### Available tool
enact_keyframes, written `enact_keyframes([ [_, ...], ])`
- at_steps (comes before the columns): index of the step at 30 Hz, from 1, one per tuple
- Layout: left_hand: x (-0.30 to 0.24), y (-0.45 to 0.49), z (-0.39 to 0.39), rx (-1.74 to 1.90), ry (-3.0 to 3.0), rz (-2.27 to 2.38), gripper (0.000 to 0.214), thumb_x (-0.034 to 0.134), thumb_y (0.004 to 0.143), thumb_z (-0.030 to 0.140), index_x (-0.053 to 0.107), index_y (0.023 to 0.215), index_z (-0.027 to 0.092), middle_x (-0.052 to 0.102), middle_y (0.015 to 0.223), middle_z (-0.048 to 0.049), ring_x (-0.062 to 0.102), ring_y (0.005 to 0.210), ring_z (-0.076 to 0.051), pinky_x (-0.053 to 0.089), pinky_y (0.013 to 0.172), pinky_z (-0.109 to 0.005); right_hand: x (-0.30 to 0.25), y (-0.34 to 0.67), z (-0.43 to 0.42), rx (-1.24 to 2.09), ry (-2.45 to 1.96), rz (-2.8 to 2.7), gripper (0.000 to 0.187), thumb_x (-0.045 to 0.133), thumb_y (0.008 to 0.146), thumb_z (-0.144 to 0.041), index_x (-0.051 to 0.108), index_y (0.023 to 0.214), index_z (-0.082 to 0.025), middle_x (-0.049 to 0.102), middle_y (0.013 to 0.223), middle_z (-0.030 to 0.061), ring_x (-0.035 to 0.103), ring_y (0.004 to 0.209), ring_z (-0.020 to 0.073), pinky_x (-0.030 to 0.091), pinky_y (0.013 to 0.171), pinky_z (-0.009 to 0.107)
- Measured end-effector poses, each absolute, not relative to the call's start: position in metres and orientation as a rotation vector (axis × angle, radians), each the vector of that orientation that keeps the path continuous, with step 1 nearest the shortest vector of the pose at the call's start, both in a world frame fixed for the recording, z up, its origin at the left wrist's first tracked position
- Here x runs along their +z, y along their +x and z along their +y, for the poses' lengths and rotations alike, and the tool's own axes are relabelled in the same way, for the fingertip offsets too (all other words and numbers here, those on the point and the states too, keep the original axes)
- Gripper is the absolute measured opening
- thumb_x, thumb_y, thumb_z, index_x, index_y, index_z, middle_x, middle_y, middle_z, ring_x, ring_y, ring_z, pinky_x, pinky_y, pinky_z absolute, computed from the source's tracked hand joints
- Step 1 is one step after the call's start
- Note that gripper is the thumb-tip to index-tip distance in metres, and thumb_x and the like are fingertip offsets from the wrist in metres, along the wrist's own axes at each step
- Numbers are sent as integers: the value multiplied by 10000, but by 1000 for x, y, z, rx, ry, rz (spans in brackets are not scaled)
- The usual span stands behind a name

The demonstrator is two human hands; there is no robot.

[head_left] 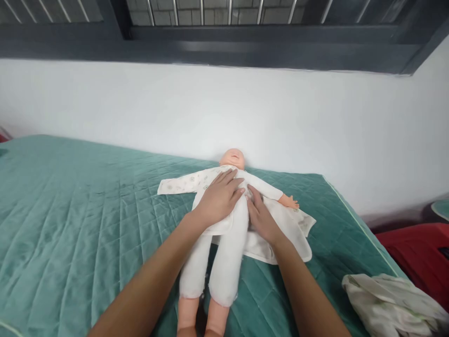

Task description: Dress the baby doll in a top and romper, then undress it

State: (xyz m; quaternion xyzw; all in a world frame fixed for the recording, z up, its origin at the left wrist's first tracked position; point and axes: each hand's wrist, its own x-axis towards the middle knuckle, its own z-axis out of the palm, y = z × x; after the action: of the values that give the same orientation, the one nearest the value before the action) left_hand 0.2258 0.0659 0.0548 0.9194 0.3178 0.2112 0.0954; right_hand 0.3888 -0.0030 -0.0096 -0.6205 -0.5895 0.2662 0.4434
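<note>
A baby doll (226,262) with a white cloth body lies on its back, its head against the wall. One sleeve of a white printed baby shirt (182,183) covers the doll's arm on the left. The shirt's other half spreads out flat under the doll's bare arm on the right. My left hand (220,196) rests flat on the doll's chest, over the shirt front, fingers stretched out. Against the doll's right-hand side is my right hand (261,215), fingers extended and touching its body near the loose shirt half. Part of the chest is hidden beneath my hands.
A green quilted cover (87,224) lies under the doll. Crumpled white printed cloth (393,304) sits at the lower right, near a red plastic object (421,248). Behind stands a white wall (140,107), with a dark barred window frame (245,44) above it.
</note>
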Motion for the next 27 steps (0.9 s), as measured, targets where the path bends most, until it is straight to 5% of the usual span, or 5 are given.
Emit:
enact_keyframes([
  [8,95,330,70,131,2991,629,304,525,953,287,608,1215,159,635,1303,-126,591,1203,-267,482,940,-343,-12,392,0,551,-1416,-1566,523,330,1007,-439,443,1462,-207,516,1482,135,413,1431,285,300,1207,500],
  [16,71,407,66,-386,3043,505,252,594,831,126,688,1058,179,717,1105,-134,682,930,-285,490,763,-356,-8,395,-9,584,-1431,-1633,495,407,992,-382,420,1486,-346,454,1550,26,326,1495,277,255,1246,456],
  [21,73,402,86,-301,3062,540,321,559,832,147,616,1142,209,704,1117,-105,665,954,-267,479,745,-343,13,398,-14,598,-1358,-1697,462,409,983,-300,502,1435,-282,568,1445,70,500,1360,265,374,1172,459],
  [27,93,389,95,-310,2956,635,318,554,802,183,594,1112,242,711,991,-68,669,836,-231,453,694,-317,59,414,-44,775,-1468,-1747,438,518,946,-530,595,1302,-287,651,1327,72,618,1186,323,522,944,467],
])
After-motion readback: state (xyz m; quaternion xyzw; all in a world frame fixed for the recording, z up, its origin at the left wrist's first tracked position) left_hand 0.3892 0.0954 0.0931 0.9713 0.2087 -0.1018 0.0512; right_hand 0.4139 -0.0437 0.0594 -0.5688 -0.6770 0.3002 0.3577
